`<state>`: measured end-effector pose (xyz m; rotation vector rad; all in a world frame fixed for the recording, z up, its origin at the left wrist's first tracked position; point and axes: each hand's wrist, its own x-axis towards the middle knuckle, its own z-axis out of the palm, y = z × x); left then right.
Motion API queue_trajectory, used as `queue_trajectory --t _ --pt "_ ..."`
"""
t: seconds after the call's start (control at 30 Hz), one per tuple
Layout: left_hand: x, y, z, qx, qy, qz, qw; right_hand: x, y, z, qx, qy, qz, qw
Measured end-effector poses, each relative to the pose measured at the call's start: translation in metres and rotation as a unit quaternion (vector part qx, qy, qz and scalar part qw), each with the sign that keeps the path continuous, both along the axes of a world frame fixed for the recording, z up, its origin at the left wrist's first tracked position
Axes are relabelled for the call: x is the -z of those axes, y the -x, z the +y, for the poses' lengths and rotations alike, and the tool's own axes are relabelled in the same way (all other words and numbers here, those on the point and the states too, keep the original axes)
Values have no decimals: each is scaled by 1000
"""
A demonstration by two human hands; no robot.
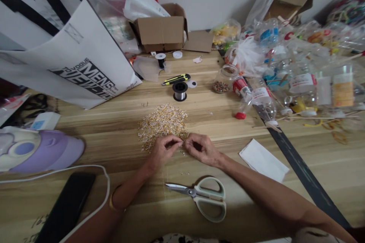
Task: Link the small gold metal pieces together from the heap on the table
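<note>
A heap of small gold and silvery pieces (pixel 162 123) lies on the wooden table. At its lower right edge my left hand (pixel 165 150) is closed, thumb and forefinger pinched on something too small to make out. Just to the right, fingertips almost touching the left ones, my right hand (pixel 201 148) is also pinched closed; what it holds is too small to tell. A few tiny pieces (pixel 184 173) lie below the hands. Nearer the front edge rest scissors (pixel 209 197) with pale handles, blades pointing left. Beyond the heap stands a spool of fine wire (pixel 180 91).
A yellow-black cutter (pixel 176 79) and a dark spool (pixel 161 61) lie behind. A jar of beads (pixel 221 86) and plastic bottles (pixel 262 97) fill the right. White paper (pixel 264 160), a large bag (pixel 85 53), a purple device (pixel 48 150) and a black phone (pixel 67 205) lie around.
</note>
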<state>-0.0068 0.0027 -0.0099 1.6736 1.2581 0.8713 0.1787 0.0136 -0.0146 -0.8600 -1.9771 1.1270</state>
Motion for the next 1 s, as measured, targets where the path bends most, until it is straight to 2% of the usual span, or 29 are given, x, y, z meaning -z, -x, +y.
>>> queue_trajectory --t 1.0 --pt "1 -1 -1 5 -26 4 1000 3 0 0 1 8 -8 1000"
